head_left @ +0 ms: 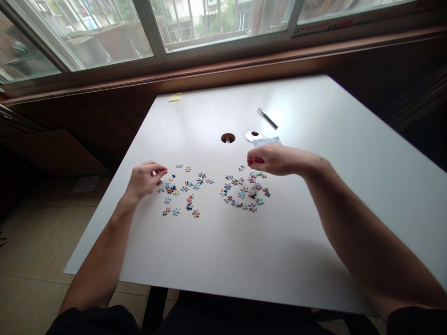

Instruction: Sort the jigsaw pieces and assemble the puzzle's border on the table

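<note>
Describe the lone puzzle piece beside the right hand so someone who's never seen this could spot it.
On the white table, find the right cluster of puzzle pieces. Go past its far edge toward the round hole, stopping just left of the right hand. The lone piece there lies apart: a gap separates it from the cluster.

Left pieces (198,185): on the table (195,251), my left hand (148,176) at their left edge
Right pieces (242,194): across a gap from the left ones, my right hand (261,159) at their far side
Hole (228,138): in the table, behind both groups
Disc (248,136): right of the hole
Card (268,141): just behind my right hand
Pen (268,118): behind disc and card
Note (175,97): at the far left corner
</note>
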Tool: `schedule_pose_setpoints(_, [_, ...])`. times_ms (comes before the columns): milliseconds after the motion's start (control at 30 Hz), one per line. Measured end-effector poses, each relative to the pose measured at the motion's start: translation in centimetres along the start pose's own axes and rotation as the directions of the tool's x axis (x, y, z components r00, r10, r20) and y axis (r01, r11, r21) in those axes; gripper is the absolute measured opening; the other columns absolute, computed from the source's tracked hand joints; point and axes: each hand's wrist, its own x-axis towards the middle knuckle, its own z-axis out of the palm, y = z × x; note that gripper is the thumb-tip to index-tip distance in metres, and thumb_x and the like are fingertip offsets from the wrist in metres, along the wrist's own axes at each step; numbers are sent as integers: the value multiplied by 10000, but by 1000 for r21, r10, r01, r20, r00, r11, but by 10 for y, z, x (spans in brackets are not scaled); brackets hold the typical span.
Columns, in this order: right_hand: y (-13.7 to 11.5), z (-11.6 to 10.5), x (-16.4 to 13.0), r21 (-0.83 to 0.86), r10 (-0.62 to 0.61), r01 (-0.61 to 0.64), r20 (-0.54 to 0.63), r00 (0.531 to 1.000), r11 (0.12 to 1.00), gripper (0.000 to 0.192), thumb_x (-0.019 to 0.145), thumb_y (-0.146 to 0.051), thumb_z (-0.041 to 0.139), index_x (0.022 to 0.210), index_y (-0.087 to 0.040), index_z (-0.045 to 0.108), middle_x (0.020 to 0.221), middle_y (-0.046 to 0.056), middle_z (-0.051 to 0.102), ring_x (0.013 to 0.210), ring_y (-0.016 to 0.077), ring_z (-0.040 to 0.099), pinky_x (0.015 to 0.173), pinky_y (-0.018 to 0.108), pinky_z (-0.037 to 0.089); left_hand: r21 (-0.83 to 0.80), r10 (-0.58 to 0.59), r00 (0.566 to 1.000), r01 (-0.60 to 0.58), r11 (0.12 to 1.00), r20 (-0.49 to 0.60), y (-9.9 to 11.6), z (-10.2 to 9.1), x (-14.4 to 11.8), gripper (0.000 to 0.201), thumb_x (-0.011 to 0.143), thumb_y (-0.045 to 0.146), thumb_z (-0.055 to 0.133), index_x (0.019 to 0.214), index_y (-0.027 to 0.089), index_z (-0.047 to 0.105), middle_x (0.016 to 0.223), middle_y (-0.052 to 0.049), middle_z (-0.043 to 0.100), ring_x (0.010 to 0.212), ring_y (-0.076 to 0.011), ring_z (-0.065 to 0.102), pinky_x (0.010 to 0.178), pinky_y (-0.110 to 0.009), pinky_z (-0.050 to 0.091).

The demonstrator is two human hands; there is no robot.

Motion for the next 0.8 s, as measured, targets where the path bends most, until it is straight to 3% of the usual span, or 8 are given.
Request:
schedule_pose_setpoints(133, [0, 0, 1, -13, -24, 24, -9, 1000, 1000, 113, 840, -283, 567, 871, -226, 659, 858, 45, 686, 734, 178, 580, 627, 316, 381, 47, -36, 983, 28, 999, 180, -21, -24, -6, 331, 815, 528, 701, 947, 237, 782, 986, -48, 742, 700, -148, 606, 664, -250, 471])
schedule_pose_setpoints(267, [-1, 1, 2, -11, -32, 32, -9, 999, 999, 112, 834, -284, 569, 870, -233, 663, 872, 38, 694, 744, 179, 584, 634, 316, 384, 22, -52, 946, 47, 999, 319, -32, -27, -9, 370, 780, 561, 710, 957, 242, 771, 944, -53, 738, 780, -186, 647, 676, -259, 483])
schedule_pose_setpoints(533, [-3, -1, 0, 12, -13, 13, -7, 1000, 1000, 114, 846, -296, 578, 871, -223, 661, 855, 42, 694, 706, 166, 589, 619, 312, 386, -62, -100, 963, 119, 991, 252, -33, -27, -8, 357, 748, 526, 772, 931, 220, 745, 942, -52, 753, 722, -175, 647, 637, -262, 508])
schedule_pose_setpoints(667, [-22, 2, -1, 80, -104, 105, -19, 994, 991, 110, 866, -292, 579, 867, -220, 662, 834, 23, 692, 701, 149, 591, 620, 297, 393, -254, -1, 988, 41, 966, 155, 0, -14, -11, 324, 831, 490, 728, 958, 196, 775, 980, -86, 767, 928, -228, 700, 820, -317, 565])
schedule_pose_setpoints(800, [-57, 18, 1, 324, -366, 373, -82, 927, 870, 167, 913, -348, 593, 979, -203, 641, 858, 26, 688, 742, 135, 616, 637, 272, 445, -540, 30, 981, 80, 838, 191, 69, 16, -11, 325, 866, 460, 718, 937, 148, 771, 808, -88, 758, 727, -194, 703, 675, -308, 590])
